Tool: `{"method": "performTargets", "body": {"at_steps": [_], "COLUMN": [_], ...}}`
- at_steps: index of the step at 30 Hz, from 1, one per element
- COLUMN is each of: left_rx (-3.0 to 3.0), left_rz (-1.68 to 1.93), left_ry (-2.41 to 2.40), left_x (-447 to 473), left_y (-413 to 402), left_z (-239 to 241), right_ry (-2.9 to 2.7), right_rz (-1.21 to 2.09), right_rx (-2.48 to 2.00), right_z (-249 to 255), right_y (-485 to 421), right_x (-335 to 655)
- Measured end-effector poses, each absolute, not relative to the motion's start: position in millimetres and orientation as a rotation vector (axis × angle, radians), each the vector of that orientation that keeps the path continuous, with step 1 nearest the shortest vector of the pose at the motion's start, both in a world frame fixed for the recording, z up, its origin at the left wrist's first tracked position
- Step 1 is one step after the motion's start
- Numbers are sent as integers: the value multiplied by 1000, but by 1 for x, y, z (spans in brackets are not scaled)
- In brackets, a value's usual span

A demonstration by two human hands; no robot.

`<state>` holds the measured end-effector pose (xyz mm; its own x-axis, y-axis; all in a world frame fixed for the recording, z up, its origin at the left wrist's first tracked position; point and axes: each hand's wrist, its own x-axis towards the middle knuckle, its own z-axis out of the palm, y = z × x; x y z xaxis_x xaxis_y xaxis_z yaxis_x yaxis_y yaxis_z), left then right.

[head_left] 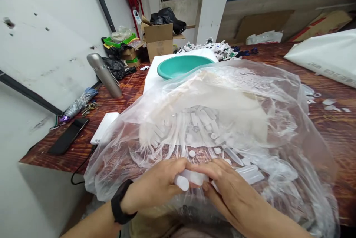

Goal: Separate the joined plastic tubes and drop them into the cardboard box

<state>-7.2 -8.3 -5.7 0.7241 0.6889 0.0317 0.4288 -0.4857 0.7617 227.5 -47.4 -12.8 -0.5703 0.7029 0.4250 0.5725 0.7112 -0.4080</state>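
Observation:
My left hand [155, 188], with a black band on its wrist, and my right hand [228, 189] meet at the near edge of a big clear plastic bag [278, 93]. Both close their fingers on a small white plastic tube [191, 177] with a round cap end. Inside the open bag lies a heap of several similar small clear and white plastic tubes [203, 123] and loose caps, just beyond my fingers.
A teal bowl [180, 65] sits behind the bag on a white sheet. At the left of the wooden table [333, 126] lie a black phone [68, 136], a white device [104, 126], a folded umbrella [79, 104] and a metal flask [104, 75]. Cardboard boxes [158, 39] stand at the back.

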Motion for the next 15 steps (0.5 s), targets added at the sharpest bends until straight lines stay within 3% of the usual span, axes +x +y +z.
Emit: {"method": "performTargets", "body": {"at_steps": [7, 15], "left_rx": [2428, 2585], "left_rz": [328, 133], "left_ry": [957, 994], "left_x": [-3, 46], "left_y": [45, 152], "left_z": [-2, -5], "right_ry": [-2186, -2474], "right_rz": [561, 319], "right_rx": [-1310, -1177], "right_z": [-12, -63], "right_y": [-12, -2], "right_x": [225, 223]}}
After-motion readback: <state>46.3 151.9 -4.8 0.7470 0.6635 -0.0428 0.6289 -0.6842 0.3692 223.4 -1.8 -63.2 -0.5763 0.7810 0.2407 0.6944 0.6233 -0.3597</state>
